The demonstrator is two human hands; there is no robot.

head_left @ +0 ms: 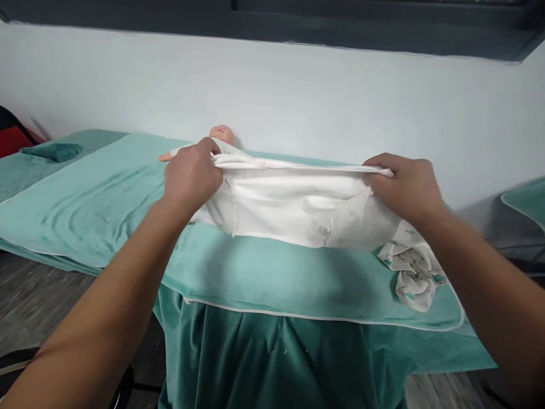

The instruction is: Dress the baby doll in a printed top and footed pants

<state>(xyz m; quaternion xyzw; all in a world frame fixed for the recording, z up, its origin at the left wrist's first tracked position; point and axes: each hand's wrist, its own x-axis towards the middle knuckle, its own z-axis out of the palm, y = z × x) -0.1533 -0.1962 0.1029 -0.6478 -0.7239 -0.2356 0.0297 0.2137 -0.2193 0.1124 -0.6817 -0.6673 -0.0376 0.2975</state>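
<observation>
My left hand (191, 176) and my right hand (409, 184) each pinch the top edge of a white cloth garment (298, 207), holding it stretched above a teal-covered table (272, 278). Behind the cloth lies a baby doll; only its head (222, 134) and one arm (167, 156) show, the rest is hidden by the fabric. Both hands are closed on the fabric, left near the doll's head, right at the other end.
A crumpled patterned white cloth (413, 272) lies on the table below my right hand. A folded teal towel (53, 151) rests at the far left. A pale wall stands just behind. Another teal-covered surface (528, 201) is at the right edge.
</observation>
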